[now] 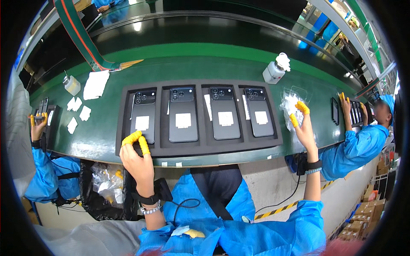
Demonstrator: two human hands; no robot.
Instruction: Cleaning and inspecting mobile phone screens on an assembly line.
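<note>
A black foam tray (200, 149) lies on the green bench, holding several dark smartphones back up, each with a white label. My left hand (137, 161), in yellow finger cots, is bent round the lower left corner of the leftmost smartphone (142, 112); its fingertips hide that corner. The other phones, such as the second smartphone (183, 106), rest in their own compartments. To the right of the tray my right hand (305, 130), also in yellow finger cots, has thumb and fingers apart, beside crumpled clear plastic (288, 101) with white pieces.
A white bottle (273, 72) stands behind the tray; another bottle (71, 85) stands far left, near white cloths (96, 84) and paper scraps (72, 125). Co-workers' hands are at both ends. A black-lined bin (106, 187) sits below the bench edge.
</note>
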